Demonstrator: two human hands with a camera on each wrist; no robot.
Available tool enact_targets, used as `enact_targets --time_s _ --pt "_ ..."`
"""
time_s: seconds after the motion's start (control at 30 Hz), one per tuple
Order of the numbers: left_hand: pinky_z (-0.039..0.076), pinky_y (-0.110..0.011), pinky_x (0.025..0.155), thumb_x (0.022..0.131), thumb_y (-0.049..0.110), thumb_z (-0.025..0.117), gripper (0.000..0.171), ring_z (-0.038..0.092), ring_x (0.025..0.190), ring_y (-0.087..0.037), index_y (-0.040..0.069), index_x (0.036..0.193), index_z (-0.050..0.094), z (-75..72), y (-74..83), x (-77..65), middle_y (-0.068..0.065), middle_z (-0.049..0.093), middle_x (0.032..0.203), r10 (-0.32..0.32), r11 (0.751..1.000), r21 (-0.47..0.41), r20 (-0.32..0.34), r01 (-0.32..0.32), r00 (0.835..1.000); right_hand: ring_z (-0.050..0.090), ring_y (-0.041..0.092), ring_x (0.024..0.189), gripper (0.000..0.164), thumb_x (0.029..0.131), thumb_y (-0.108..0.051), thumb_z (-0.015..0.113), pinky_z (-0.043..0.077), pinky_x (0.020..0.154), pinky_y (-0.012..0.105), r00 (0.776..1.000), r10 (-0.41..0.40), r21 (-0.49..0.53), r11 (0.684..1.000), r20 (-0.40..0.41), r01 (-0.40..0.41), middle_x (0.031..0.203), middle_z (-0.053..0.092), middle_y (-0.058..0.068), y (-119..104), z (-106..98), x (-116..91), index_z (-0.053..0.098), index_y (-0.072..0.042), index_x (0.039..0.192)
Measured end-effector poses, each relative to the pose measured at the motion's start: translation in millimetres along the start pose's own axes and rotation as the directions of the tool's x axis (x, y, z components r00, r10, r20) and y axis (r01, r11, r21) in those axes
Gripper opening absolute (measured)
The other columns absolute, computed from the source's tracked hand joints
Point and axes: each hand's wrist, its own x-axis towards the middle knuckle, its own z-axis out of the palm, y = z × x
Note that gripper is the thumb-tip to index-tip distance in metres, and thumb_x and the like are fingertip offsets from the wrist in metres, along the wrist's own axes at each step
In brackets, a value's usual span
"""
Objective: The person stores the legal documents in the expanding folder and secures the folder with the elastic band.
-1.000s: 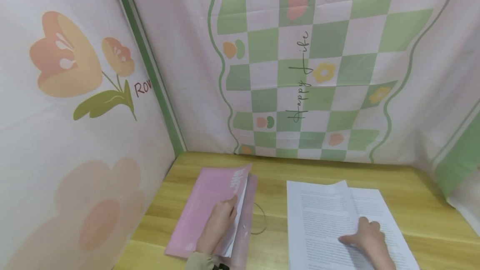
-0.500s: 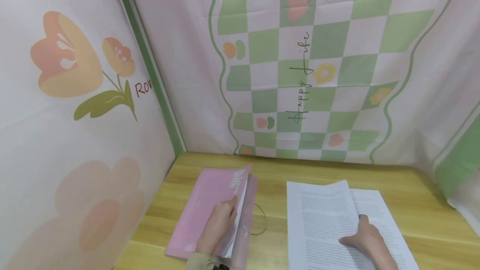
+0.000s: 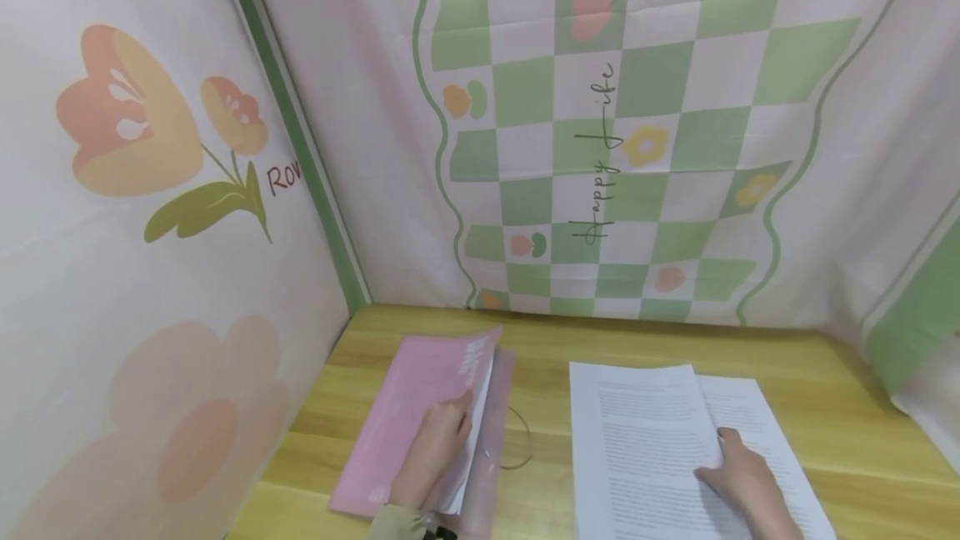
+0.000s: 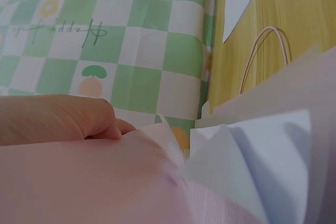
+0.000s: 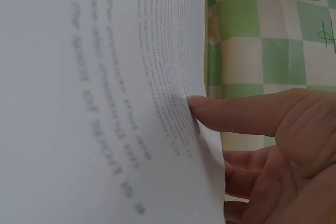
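Note:
My left hand (image 3: 435, 448) lies over a pink plastic folder (image 3: 405, 398) on the left of the table and grips the raised edge of its cover. In the left wrist view the fingers curl over that edge, and white papers (image 4: 283, 166) show inside the partly lifted folder. On the right, my right hand (image 3: 750, 477) holds a printed sheet (image 3: 645, 415) by its right edge. Its thumb presses on the text side while the other fingers go behind the paper, as the right wrist view shows. Another printed sheet (image 3: 761, 419) lies underneath, showing along the right.
A thin elastic loop (image 3: 529, 438) sticks out from the folder's right side onto the wooden table (image 3: 543, 390). Behind the table hangs a green-and-white checked curtain (image 3: 525, 90). A flower-print curtain (image 3: 247, 290) stands close on the left.
My right hand has shifted slightly right along the sheet's edge, and the sheet's lifted top corner now lies flatter. The left hand and the folder stay as they were.

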Motion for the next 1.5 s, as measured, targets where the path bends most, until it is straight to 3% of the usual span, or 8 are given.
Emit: enact_targets --time_s 0.2,0.4,0.5,0.63,0.77,1.1,1.33,1.5 --pt "0.041 -0.016 0.048 0.085 -0.006 0.056 0.026 0.048 0.057 -0.007 -0.007 0.109 0.066 -0.5 0.7 -1.2 -0.014 0.066 0.073 -0.012 1.0 0.001 0.009 0.012 1.0 0.05 0.061 0.113 0.066 0.084 -0.01 0.065 0.047 0.09 0.065 1.0 0.005 -0.002 1.0 0.01 -0.005 0.126 0.049 0.045 0 -5 -3 0.032 0.022 0.132" --pt "0.043 -0.015 0.049 0.086 -0.005 0.056 0.035 0.052 0.058 -0.007 -0.01 0.12 0.063 -2.2 1.8 -1.6 -0.02 0.071 0.083 -0.044 0.999 -0.011 0.028 0.044 0.999 0.062 0.047 0.093 0.056 0.085 -0.004 0.062 0.05 0.078 0.053 0.999 -0.047 0.029 0.998 -0.002 0.047 0.105 0.061 0.037 1 -11 -3 0.039 0.021 0.129" --pt "0.043 -0.016 0.048 0.085 -0.007 0.057 0.034 0.052 0.058 -0.008 -0.01 0.118 0.064 -1.6 0.8 -1.8 -0.019 0.07 0.08 -0.018 1.0 0.006 0.007 0.018 1.0 0.064 0.041 0.09 0.056 0.083 -0.006 0.064 0.052 0.074 0.047 0.995 -0.089 0.048 0.995 -0.045 0.091 0.101 0.064 0.033 2 -13 -3 0.043 0.02 0.128" --pt "0.043 -0.017 0.049 0.082 -0.009 0.059 0.032 0.051 0.056 -0.009 -0.01 0.114 0.065 -0.5 -0.5 -2.3 -0.016 0.068 0.073 0.041 0.999 0.037 -0.031 -0.04 0.999 0.067 0.035 0.088 0.057 0.084 -0.01 0.065 0.057 0.065 0.036 0.99 -0.127 0.156 0.979 -0.06 0.135 0.104 0.065 0.032 3 -15 -5 0.045 0.018 0.129" --pt "0.043 -0.016 0.049 0.082 -0.009 0.059 0.032 0.051 0.056 -0.008 -0.01 0.113 0.065 -0.2 -0.5 -2.5 -0.014 0.067 0.071 0.05 0.998 0.036 -0.04 -0.048 0.998 0.069 0.026 0.087 0.057 0.087 -0.012 0.065 0.059 0.063 0.03 0.991 -0.125 0.261 0.956 -0.041 0.131 0.11 0.064 0.033 3 -16 -7 0.044 0.015 0.133" --pt "0.046 -0.018 0.051 0.082 -0.008 0.06 0.036 0.056 0.059 -0.012 -0.012 0.118 0.064 -0.8 0.8 -2.7 -0.017 0.07 0.077 0.03 0.998 0.051 -0.023 -0.028 0.999 0.067 0.012 0.086 0.059 0.09 -0.013 0.064 0.059 0.065 0.027 0.994 -0.105 0.348 0.931 -0.028 0.108 0.117 0.063 0.033 2 -16 -12 0.04 0.011 0.139" --pt "0.049 -0.019 0.053 0.084 -0.006 0.06 0.035 0.061 0.063 -0.015 -0.01 0.118 0.064 -2.4 0.2 -1.9 -0.019 0.071 0.083 0.004 0.998 0.057 -0.013 -0.004 1.0 0.062 0.0 0.082 0.062 0.095 -0.014 0.06 0.059 0.07 0.026 0.996 -0.092 0.463 0.884 0.022 0.072 0.123 0.059 0.032 -1 -16 -15 0.032 0.01 0.145" --pt "0.049 -0.019 0.053 0.083 -0.008 0.059 0.037 0.063 0.064 -0.017 -0.011 0.12 0.063 -3.8 0.3 -1.9 -0.023 0.072 0.089 0.015 0.999 0.047 -0.02 -0.014 1.0 0.061 -0.002 0.084 0.066 0.097 -0.018 0.059 0.058 0.073 0.026 0.996 -0.067 0.533 0.846 0.067 0.021 0.122 0.062 0.024 -4 -17 -15 0.027 0.008 0.148"
